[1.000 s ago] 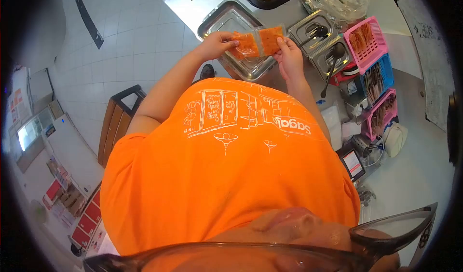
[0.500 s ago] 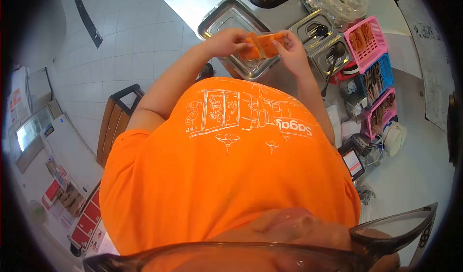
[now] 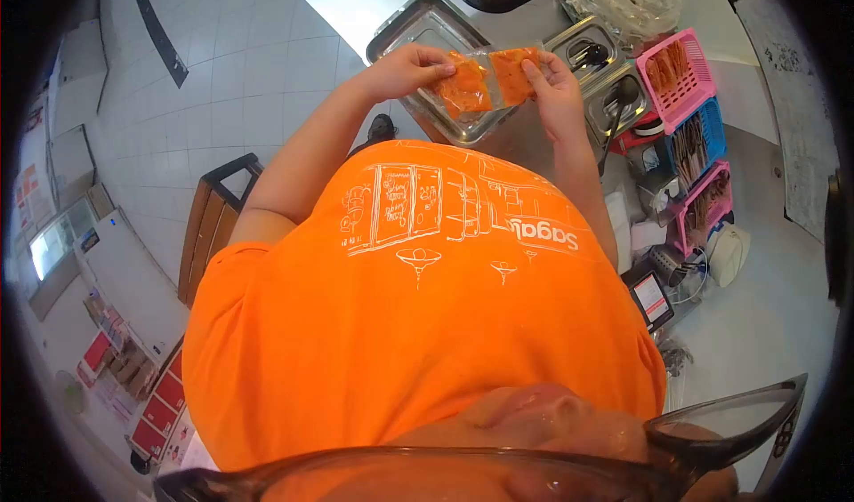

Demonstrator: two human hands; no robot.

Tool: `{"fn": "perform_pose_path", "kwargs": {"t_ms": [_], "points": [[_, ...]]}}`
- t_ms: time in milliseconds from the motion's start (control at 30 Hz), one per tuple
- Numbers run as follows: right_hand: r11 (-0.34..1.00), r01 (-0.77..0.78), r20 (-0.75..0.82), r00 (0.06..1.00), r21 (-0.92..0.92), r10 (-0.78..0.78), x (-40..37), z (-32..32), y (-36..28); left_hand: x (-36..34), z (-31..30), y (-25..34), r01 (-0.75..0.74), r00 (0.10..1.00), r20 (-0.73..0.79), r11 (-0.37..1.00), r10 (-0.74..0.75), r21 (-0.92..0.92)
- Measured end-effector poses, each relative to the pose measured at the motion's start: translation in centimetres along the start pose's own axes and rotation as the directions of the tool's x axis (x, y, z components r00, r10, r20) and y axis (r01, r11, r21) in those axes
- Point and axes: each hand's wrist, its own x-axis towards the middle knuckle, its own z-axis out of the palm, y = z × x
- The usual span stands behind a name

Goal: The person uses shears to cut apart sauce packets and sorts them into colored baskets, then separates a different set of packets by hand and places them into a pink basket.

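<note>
Between my hands stretch two joined clear plastic sachets of orange contents, held over a steel tray. My left hand is closed, thumb and fingers pinching the left sachet by its upper outer corner. My right hand grips the outer edge of the right sachet, its thumb lying on the front. A clear band of film runs between the two orange parts. The shallow steel tray shows behind and below them, partly covered by the sachets and my left hand.
Steel containers with dark ladles stand right of the tray. Beyond them are a pink basket of orange packets, a blue basket and clear plastic bags. A black pan of food sits at the back.
The sachets were folded toward each other and now lie spread flatter, facing up. My right hand has moved slightly right, widening the clear band between the orange parts.
</note>
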Motion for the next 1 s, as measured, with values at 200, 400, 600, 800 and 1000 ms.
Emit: {"fn": "perform_pose_path", "kwargs": {"t_ms": [200, 400, 600, 800, 1000], "points": [[0.999, 0.009, 0.067, 0.998, 0.034, -0.012, -0.8, -0.8, -1.0, -0.6, -0.1, 1.9, -0.089, 0.996, 0.013, 0.996, 0.088, 0.023], [0.999, 0.023, 0.105, 0.994, 0.048, -0.028, -3.0, -0.5, -4.0, -1.0, 0.1, 3.8, -0.133, 0.991, 0.029, 0.990, 0.132, 0.053], [0.992, 0.108, 0.176, 0.977, 0.059, -0.117, -4.0, -1.1, -4.2, -0.7, 0.5, 4.8, -0.139, 0.990, 0.018, 0.987, 0.138, 0.083], [0.961, 0.243, 0.140, 0.964, -0.133, -0.225, -6.4, -2.2, -4.2, -1.0, 0.7, 6.3, -0.149, 0.986, -0.089, 0.980, 0.138, -0.131], [0.770, 0.112, 0.188, 0.982, -0.628, 0.010, -11.3, -7.1, -5.6, -1.5, 0.8, 6.1, -0.326, 0.935, -0.154, 0.945, 0.318, -0.024]]}}
